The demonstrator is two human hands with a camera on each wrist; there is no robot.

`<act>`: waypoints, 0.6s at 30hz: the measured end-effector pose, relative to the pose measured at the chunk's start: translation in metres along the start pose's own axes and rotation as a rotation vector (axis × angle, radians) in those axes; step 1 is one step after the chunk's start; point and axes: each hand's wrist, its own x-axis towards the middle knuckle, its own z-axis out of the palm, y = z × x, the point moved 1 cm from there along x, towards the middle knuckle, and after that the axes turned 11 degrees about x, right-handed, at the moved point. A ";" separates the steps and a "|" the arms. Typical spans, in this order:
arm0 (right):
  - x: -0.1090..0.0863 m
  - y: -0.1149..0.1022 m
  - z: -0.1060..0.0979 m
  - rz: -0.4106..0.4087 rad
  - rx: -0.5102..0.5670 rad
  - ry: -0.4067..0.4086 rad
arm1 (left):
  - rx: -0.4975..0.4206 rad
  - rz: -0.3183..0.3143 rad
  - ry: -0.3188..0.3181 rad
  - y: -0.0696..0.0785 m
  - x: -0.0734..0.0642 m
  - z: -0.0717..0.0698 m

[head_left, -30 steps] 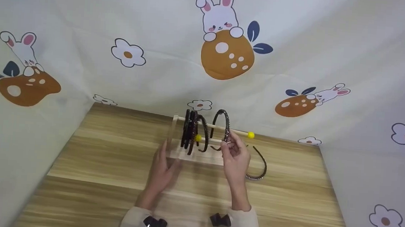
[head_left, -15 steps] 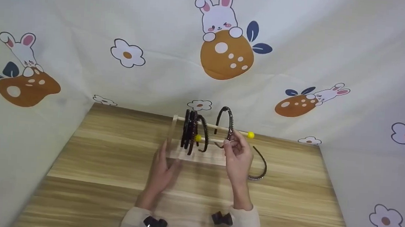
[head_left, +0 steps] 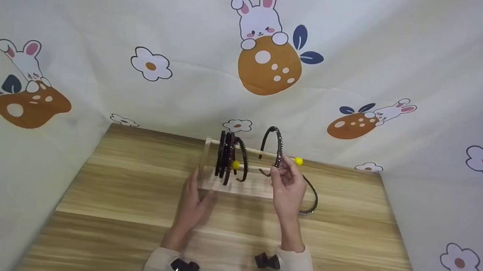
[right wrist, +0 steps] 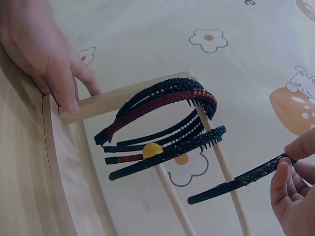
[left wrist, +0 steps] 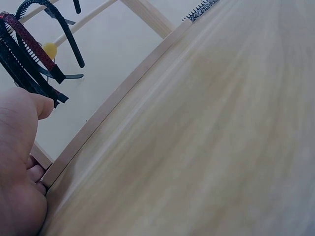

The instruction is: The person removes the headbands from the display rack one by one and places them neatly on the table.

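Note:
In the head view, a pale wooden headband rack [head_left: 250, 190] lies on the table with two rods pointing right, each ending in a yellow ball. My left hand [head_left: 192, 206] grips its left end, thumb by the front edge and fingers at the end post; the right wrist view shows this hand [right wrist: 44, 54] too. My right hand [head_left: 291, 190] pinches a dark glittery headband [head_left: 281, 142] between thumb and fingers. That headband loops around the back rod [right wrist: 224, 164], short of its yellow ball [head_left: 298, 161]. Several black and dark red headbands [right wrist: 157, 101] hang bunched nearer the post.
Right of the rack, another toothed headband [head_left: 316, 198] lies on the wood-grain table [head_left: 136, 187], partly behind my right hand. A cloth printed with rabbits and flowers [head_left: 184, 97] rises behind the table and at both sides. The front rod's yellow ball [right wrist: 152, 150] sits by the hanging headbands.
My right hand and its headband have moved a little to the right along the back rod, toward the yellow ball. My left hand and the hanging headbands have stayed put.

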 end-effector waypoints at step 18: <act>0.003 -0.005 -0.010 -0.010 0.002 0.035 | -0.019 -0.004 -0.016 -0.001 0.000 0.000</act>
